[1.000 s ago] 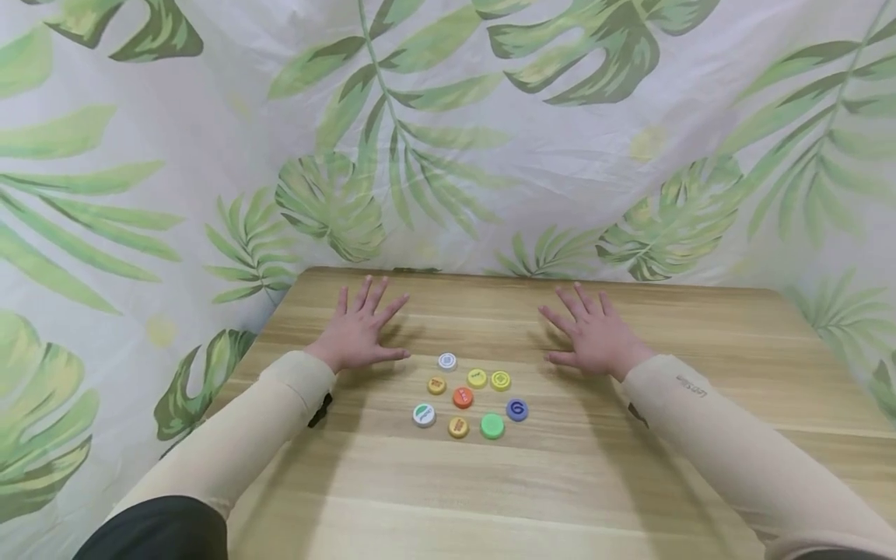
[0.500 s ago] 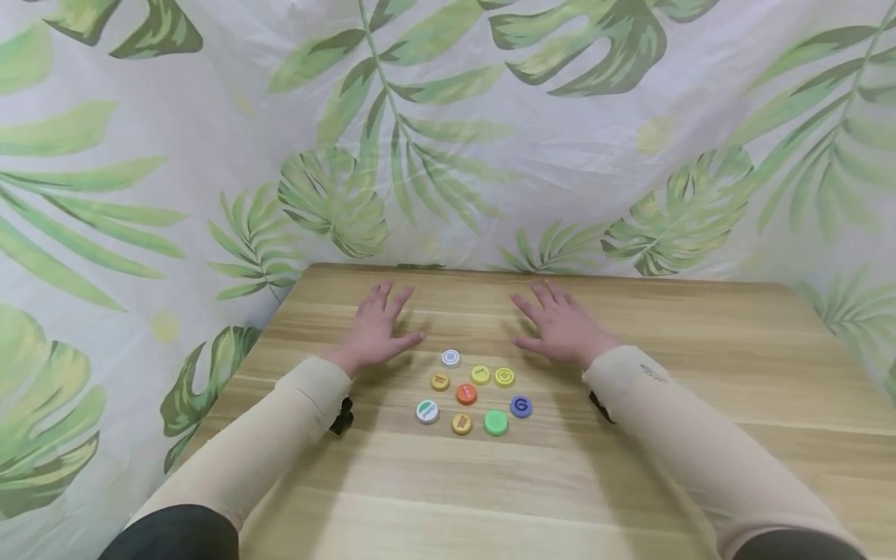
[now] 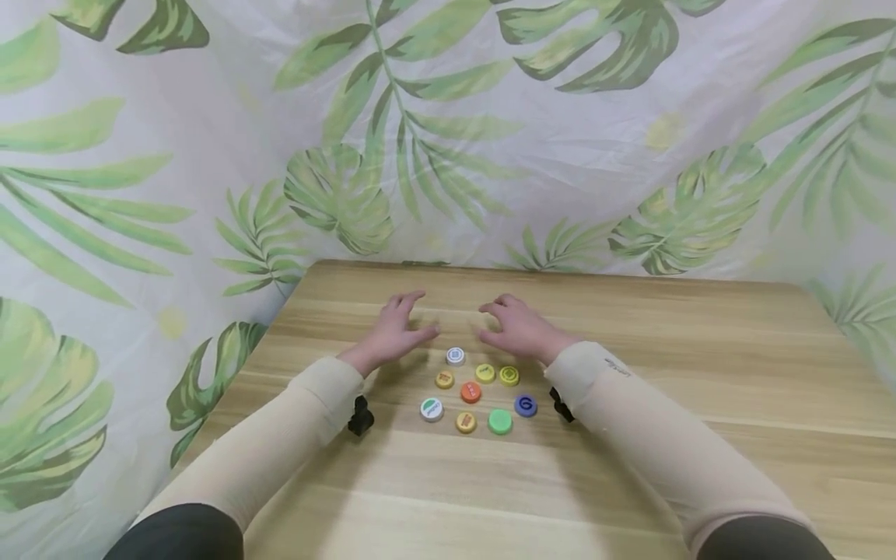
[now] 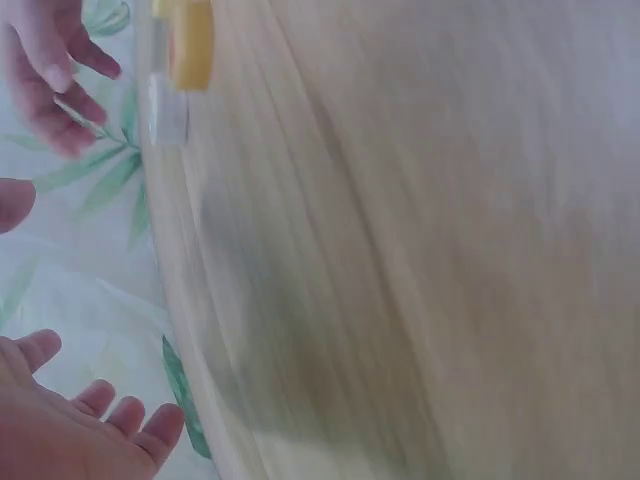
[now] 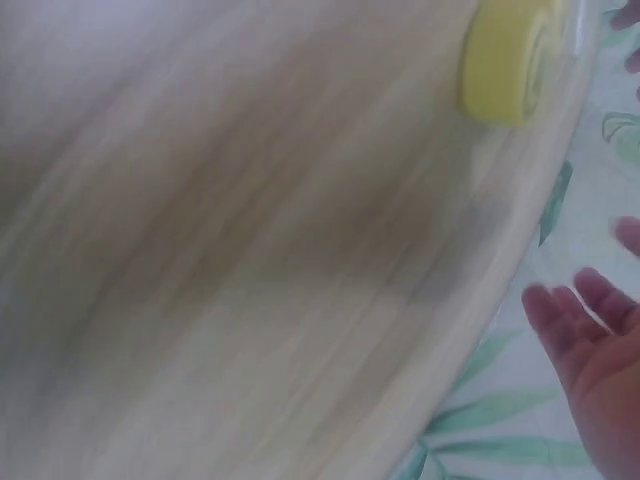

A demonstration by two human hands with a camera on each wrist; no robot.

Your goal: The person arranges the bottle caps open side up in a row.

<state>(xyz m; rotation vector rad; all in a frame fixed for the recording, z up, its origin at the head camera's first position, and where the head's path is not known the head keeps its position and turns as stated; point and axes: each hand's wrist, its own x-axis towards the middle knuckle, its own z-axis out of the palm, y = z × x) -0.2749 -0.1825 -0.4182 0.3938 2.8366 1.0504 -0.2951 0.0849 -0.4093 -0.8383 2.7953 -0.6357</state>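
Note:
Several bottle caps lie in a loose cluster on the wooden table: a white cap (image 3: 456,356) at the back, a white-and-green cap (image 3: 432,410), an orange-red cap (image 3: 470,392), two yellow caps (image 3: 509,376), two amber caps (image 3: 465,422), a green cap (image 3: 500,421) and a blue cap (image 3: 526,405). My left hand (image 3: 392,333) hovers behind and left of the white cap, fingers relaxed, holding nothing. Across from it, my right hand (image 3: 519,327) is above the table behind the yellow caps, fingers loosely bent and holding nothing. In the right wrist view a yellow cap (image 5: 505,62) appears close.
The wooden table (image 3: 700,350) reaches back to a leaf-printed cloth (image 3: 448,140) hanging behind it. A black wrist camera (image 3: 361,417) sits under the left cuff, and another black camera (image 3: 561,405) under the right one.
Both hands have moved inward toward each other, and their spread fingers have relaxed and bent somewhat. The caps keep their arrangement; the whole view has shifted slightly.

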